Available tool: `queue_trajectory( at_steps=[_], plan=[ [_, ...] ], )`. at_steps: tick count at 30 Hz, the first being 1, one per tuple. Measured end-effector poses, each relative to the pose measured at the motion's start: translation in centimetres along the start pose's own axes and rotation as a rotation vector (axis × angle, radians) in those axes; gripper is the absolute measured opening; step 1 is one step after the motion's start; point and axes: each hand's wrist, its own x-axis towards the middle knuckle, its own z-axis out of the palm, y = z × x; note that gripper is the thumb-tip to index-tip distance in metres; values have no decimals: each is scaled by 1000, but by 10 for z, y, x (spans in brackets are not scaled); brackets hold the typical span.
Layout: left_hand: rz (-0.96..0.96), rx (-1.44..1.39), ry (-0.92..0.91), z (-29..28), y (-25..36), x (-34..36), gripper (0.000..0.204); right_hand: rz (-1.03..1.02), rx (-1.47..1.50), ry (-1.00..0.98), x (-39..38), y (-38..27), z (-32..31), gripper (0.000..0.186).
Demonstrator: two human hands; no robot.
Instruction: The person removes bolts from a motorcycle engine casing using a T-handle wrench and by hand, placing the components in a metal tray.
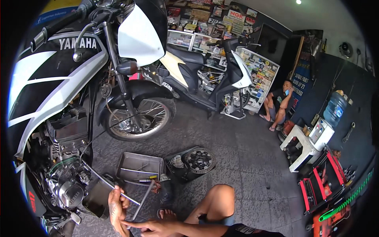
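A long T-handle wrench reaches from the motorcycle's engine toward me, its far tip at the engine's side. My left hand is closed around the shaft, a little short of the crossbar. At the crossbar's lower end is my right hand, its index finger stretched across and touching it or very near. The other right fingers are partly curled and hold nothing that I can see. Which fastener the tip sits on is too small to tell.
A metal tray with tools lies beyond my hands, beside a dark cover with a round plate. A scooter stands behind. A person squats by the wall. Red tool trays and a white stool are at right.
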Motion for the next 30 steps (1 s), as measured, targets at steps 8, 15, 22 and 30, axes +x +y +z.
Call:
queue_trajectory(
  at_steps=[8, 15, 22, 30],
  plan=[
    [-19, -33, 86, 17, 23, -7, 28, -110, -497, 377, 29, -17, 8, 36],
    [-80, 20, -185, 29, 10, -18, 26, -98, -593, 560, 38, -30, 2, 21],
    [-50, -35, -341, 15, 21, -9, 22, 466, -1306, -552, -47, 27, -19, 17],
    [-66, -25, -271, 11, 27, -14, 30, 170, -687, 421, -12, -18, -77, 24]
  ],
)
